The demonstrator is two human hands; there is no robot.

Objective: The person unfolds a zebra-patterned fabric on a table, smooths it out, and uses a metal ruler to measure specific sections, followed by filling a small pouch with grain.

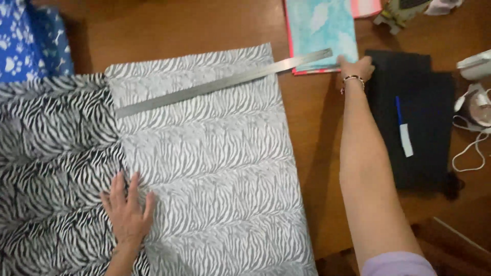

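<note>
- Left hand: flat, fingers spread, pressing the zebra-striped grey fabric smooth.
- Right hand: closure unclear, at the long steel ruler end.
- Ruler laid across; no marking visible yet.

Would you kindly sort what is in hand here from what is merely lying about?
In hand:
left hand flat on the zebra-striped fabric
right hand at the turquoise cloth stack
long steel ruler lying on the fabric

Lying about:
black cloth with blue-and-white pen
blue paw-print fabric
white iron
</note>
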